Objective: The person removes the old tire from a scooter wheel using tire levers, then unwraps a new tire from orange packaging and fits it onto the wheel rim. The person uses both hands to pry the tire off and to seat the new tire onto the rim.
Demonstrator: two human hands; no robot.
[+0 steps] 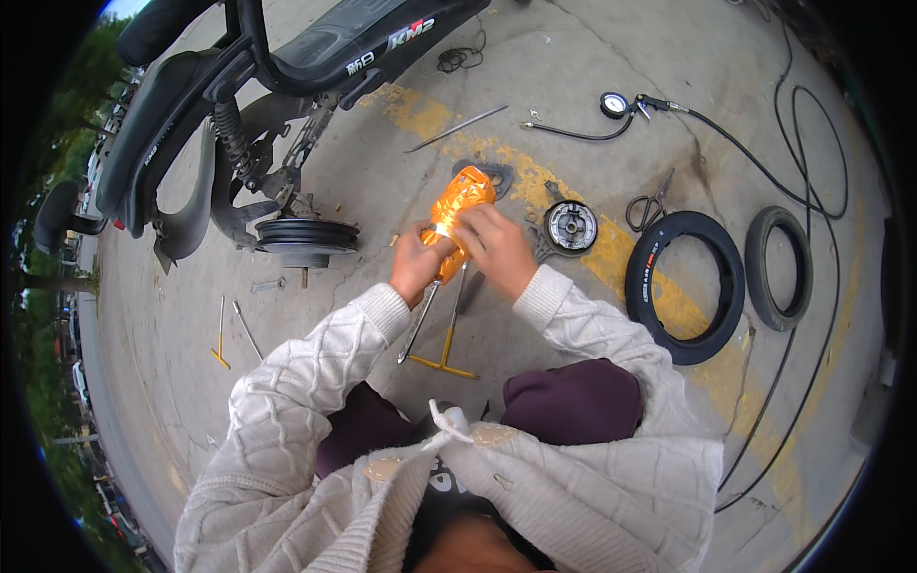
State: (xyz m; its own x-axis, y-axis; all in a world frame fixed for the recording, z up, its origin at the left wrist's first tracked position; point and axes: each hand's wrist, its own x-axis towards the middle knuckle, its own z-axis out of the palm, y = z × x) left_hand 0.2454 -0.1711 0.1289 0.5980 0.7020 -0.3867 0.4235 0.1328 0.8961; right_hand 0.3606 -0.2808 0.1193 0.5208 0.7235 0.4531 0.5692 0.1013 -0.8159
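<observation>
In front of my knees, I hold a shiny orange foil packet [463,196] up above the concrete. My left hand [417,260] is closed around its lower left side, thumb on the foil. My right hand [499,246] pinches the packet from the right, with the fingers bent over its lower part. What the packet contains is hidden. Below it on the ground lie a yellow T-handle wrench [445,353] and a silver bar-like tool [417,325]. A round brake hub plate [571,227] lies to the right of my right hand.
An electric scooter [315,67] with a bare rear wheel rim [306,236] stands at the upper left. To the right lie a wide black tire [638,277], a thinner tire [757,272], scissors [650,207] and an inflator gauge [614,104] on a long hose. A metal bar [457,128] lies farther off.
</observation>
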